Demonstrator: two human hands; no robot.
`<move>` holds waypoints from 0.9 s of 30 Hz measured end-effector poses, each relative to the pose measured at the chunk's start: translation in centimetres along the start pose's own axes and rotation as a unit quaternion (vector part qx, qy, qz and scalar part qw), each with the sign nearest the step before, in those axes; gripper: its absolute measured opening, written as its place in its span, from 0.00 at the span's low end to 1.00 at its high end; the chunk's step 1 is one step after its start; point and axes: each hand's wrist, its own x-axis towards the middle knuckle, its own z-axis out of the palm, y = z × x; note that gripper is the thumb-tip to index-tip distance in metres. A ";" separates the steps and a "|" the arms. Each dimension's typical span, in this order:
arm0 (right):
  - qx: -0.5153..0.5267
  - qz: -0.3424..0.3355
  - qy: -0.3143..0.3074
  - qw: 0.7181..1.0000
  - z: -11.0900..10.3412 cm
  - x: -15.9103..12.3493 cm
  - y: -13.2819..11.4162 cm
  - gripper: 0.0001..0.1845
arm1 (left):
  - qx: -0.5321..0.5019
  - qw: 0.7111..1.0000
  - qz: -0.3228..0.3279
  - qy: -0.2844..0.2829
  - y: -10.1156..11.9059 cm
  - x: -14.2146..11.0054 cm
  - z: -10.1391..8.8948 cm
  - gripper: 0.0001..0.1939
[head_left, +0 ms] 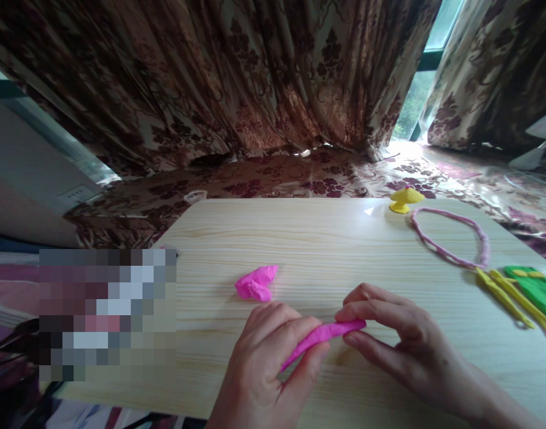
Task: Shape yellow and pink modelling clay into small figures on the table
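Observation:
A long strip of bright pink modelling clay [315, 337] is stretched between my two hands, just above the table. My left hand [273, 351] grips its middle and left part, thumb below and fingers over the top. The strip's right end sits pinched between the thumb and fingers of my right hand [396, 333]. Beyond my left hand, a crumpled lump of the same pink clay [256, 282] lies on the wooden table [300, 238].
At the back right stands a small yellow clay piece [405, 199]. Beside it lie a pink braided loop [452, 256], yellow tools [505, 298] and a green flat piece [534, 292]. A blurred-out patch [107, 316] covers the left edge. Patterned curtains [277, 77] hang behind.

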 end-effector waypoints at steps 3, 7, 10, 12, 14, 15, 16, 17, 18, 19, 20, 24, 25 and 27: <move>0.003 0.006 -0.006 1.000 0.0 -0.1 -0.2 0.14 | -0.006 1.000 0.002 -0.004 0.0 0.0 0.0 0.10; 0.013 0.013 -0.007 1.000 0.2 0.0 -0.3 0.18 | 0.000 1.000 0.015 -0.001 0.1 0.0 0.2 0.09; 0.024 0.018 -0.029 0.999 0.3 0.1 -0.1 0.14 | 0.009 0.999 0.028 0.012 0.1 0.0 0.3 0.11; 0.022 0.017 -0.028 0.999 0.3 0.1 0.1 0.12 | 0.017 0.999 0.025 0.037 0.1 -0.1 0.4 0.12; 0.013 0.018 -0.007 1.000 0.3 -0.1 0.2 0.13 | 0.022 0.998 0.015 0.055 0.0 -0.2 0.5 0.11; 0.009 0.018 0.003 1.000 0.3 -0.2 0.2 0.15 | 0.022 0.998 0.010 0.058 0.0 -0.2 0.5 0.11; 0.006 0.018 0.007 1.000 0.3 -0.2 0.2 0.16 | 0.021 0.998 0.007 0.056 0.0 -0.3 0.5 0.10; 0.005 0.017 0.007 1.000 0.3 -0.3 0.1 0.16 | 0.019 0.998 0.005 0.055 0.0 -0.3 0.5 0.10; 0.005 0.016 0.001 1.000 0.3 -0.3 0.0 0.16 | 0.017 0.998 0.004 0.056 0.0 -0.3 0.5 0.10; 0.007 0.017 -0.009 1.000 0.3 -0.2 0.0 0.14 | 0.016 0.998 0.005 0.059 0.0 -0.3 0.5 0.11; 0.006 0.019 -0.022 1.000 0.3 -0.3 0.0 0.13 | 0.015 0.998 0.004 0.060 0.0 -0.2 0.5 0.12; -0.042 0.004 0.034 0.999 0.2 -0.5 0.3 0.19 | 0.010 0.998 -0.004 0.057 -0.2 -0.3 0.5 0.10; -0.050 0.003 0.043 0.998 0.2 -0.5 0.4 0.21 | 0.011 0.998 -0.006 0.057 -0.3 -0.4 0.5 0.09; -0.046 0.012 0.025 0.999 0.1 -0.4 0.4 0.20 | 0.016 0.998 -0.010 0.057 -0.5 -0.5 0.4 0.08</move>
